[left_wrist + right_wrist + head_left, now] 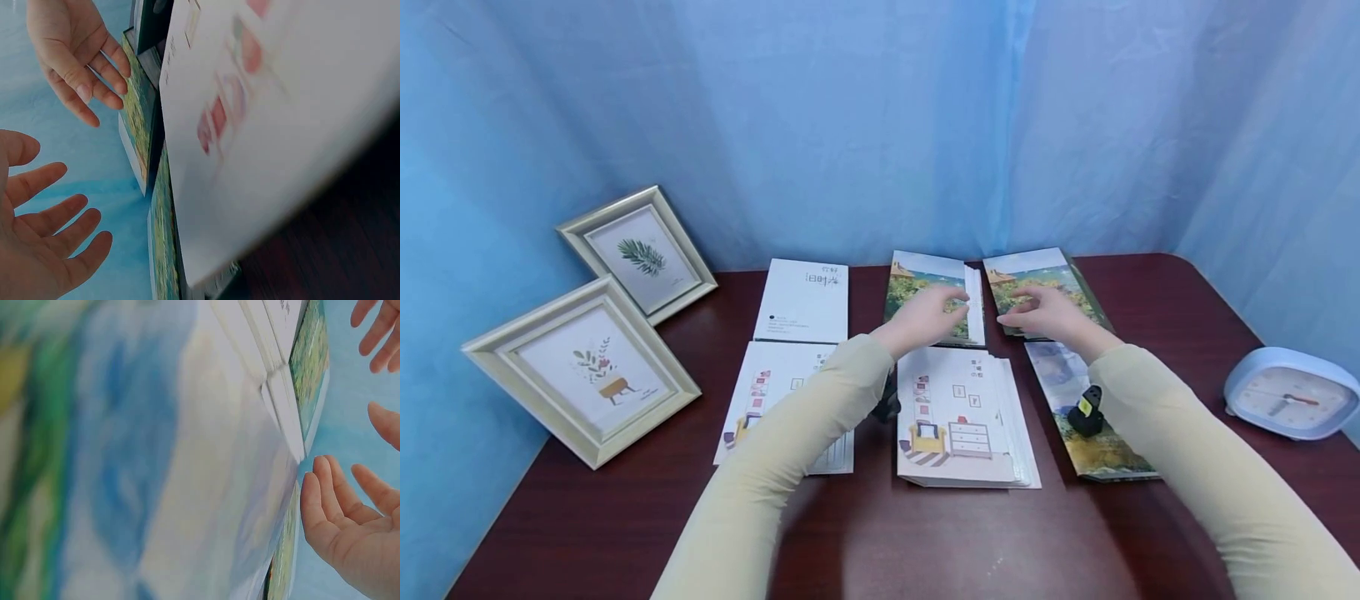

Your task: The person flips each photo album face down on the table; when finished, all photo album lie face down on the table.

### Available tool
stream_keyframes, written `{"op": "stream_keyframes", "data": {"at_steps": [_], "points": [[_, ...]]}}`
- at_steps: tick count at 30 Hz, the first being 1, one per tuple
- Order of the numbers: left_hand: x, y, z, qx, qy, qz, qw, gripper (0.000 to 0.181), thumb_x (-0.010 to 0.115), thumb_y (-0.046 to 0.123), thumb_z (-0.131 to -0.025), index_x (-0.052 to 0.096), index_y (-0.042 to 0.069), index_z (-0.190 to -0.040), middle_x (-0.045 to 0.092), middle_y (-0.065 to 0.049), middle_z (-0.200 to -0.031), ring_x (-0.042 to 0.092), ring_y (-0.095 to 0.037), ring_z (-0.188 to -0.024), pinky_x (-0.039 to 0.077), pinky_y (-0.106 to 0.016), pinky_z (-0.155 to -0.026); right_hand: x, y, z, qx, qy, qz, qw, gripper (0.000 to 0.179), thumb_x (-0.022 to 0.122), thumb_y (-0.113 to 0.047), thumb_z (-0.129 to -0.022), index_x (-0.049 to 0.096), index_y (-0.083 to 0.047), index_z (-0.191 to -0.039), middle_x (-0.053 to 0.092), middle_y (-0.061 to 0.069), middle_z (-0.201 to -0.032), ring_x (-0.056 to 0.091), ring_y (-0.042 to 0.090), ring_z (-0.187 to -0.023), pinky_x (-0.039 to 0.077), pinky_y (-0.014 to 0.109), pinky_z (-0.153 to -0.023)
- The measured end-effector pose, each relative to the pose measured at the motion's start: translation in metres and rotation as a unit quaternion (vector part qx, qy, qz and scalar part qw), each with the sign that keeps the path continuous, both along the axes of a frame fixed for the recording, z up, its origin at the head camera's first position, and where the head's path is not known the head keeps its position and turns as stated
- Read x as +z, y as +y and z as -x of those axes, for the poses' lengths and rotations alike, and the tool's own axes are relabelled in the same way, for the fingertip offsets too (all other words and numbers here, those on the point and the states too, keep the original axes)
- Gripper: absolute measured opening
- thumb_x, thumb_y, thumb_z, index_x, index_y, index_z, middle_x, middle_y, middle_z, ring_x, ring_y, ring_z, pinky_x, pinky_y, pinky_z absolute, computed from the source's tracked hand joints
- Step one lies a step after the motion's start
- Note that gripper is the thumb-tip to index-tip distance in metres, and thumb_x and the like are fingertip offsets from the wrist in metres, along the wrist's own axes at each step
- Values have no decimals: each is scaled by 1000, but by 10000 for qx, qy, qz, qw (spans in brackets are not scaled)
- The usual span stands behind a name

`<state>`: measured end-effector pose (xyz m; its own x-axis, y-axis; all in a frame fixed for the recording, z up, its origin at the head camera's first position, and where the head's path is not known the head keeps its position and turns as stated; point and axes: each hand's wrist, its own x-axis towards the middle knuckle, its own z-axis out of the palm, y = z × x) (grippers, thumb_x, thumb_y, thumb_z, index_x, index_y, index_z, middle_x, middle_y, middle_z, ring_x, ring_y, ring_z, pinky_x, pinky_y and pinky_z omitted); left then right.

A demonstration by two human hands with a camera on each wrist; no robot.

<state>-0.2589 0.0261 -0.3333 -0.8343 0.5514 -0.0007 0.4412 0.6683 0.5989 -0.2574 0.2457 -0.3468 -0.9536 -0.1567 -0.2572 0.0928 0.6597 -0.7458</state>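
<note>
My left hand (927, 317) hovers over the back middle landscape-cover book (910, 279), its fingers spread and relaxed with nothing held. Over the back right landscape-cover book (1033, 265) is my right hand (1047, 315), fingers loosely bent and holding nothing. Both hands face each other across a small gap. In the left wrist view the left hand (37, 231) shows spread fingers, apart from the books. The right hand (356, 519) in the right wrist view also has extended fingers. Below the left hand lies a white book with a yellow armchair (958, 417); below the right arm lies a painted-cover book (1060, 375).
A white book (805, 300) lies at back left, with another armchair-cover book (760, 400) in front, partly hidden by my left sleeve. Two picture frames (640, 258) lean at the left. A blue clock (1292, 392) stands at the right edge. A blue curtain (850, 125) hangs behind the table.
</note>
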Motion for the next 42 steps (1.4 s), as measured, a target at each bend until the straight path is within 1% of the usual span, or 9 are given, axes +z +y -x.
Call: {"op": "stream_keyframes", "data": {"at_steps": [5, 11, 16, 20, 28, 35, 37, 38, 42], "points": [[0, -14, 5, 109, 99, -32, 9999, 39, 44, 25, -102, 52, 8, -136, 50, -8, -140, 42, -22, -133, 36, -35, -109, 0, -9, 5, 44, 38, -15, 10000, 68, 61, -29, -93, 30, -3, -147, 49, 28, -131, 52, 41, -118, 45, 50, -98], [4, -29, 10, 239, 181, 128, 9995, 38, 43, 24, -102, 52, 8, -136, 49, -9, -140, 43, -23, -132, 37, -37, -107, 4, -20, 10, 77, 11, -66, 9999, 69, 60, -28, -93, 27, -4, -148, 41, 28, -139, 47, 41, -123, 43, 49, -100], [2, -42, 15, 358, 281, 162, 9988, 39, 45, 22, -101, 51, 7, -137, 50, -9, -140, 45, -23, -131, 39, -38, -106, 7, -27, 11, 186, 56, -162, 9997, 68, 61, -29, -92, 29, -2, -147, 41, 28, -139, 47, 41, -122, 42, 50, -101], [-1, -50, 17, 475, 320, 224, 9981, 39, 48, 21, -100, 51, 6, -136, 49, -10, -140, 45, -24, -130, 39, -39, -105, 5, -29, 14, 186, -41, -52, 9998, 71, 61, -31, -92, 26, -3, -147, 37, 29, -141, 46, 42, -124, 40, 51, -102], [-8, -62, 19, 775, -11, 201, 9968, 46, 52, 23, -98, 44, 6, -140, 38, -14, -146, 38, -26, -135, 36, -40, -108, 0, -34, 20, 103, -368, 156, 9991, 73, 60, -29, -93, 22, -2, -148, 12, 25, -155, 35, 42, -133, 36, 52, -105], [-14, -67, 22, 1016, -338, 73, 9942, 54, 57, 22, -96, 39, 8, -144, 31, -17, -149, 37, -28, -135, 37, -41, -107, -6, -38, 24, 185, -376, -73, 9991, 77, 62, -32, -91, 21, -2, -149, 25, 25, -150, 36, 41, -132, 38, 53, -104], [-16, -69, 24, 1043, -438, -43, 9936, 56, 58, 22, -95, 38, 8, -145, 31, -17, -149, 39, -29, -133, 38, -42, -106, -7, -39, 25, 196, -401, -119, 9989, 78, 61, -32, -92, 19, -2, -150, 25, 26, -150, 37, 42, -131, 38, 53, -104], [-18, -69, 25, 1051, -479, -106, 9932, 56, 58, 22, -95, 37, 8, -145, 32, -17, -149, 46, -29, -125, 40, -41, -103, -8, -40, 25, 204, -412, -161, 9988, 78, 61, -32, -92, 19, -2, -150, 25, 26, -150, 38, 42, -131, 38, 53, -104], [-23, -71, 27, 1106, -689, -471, 9904, 58, 60, 21, -94, 36, 8, -146, 32, -15, -150, 47, -30, -123, 41, -43, -101, -11, -44, 25, 306, -371, -452, 9978, 79, 62, -34, -91, 19, -2, -150, 24, 27, -150, 41, 43, -128, 39, 52, -103]]}}
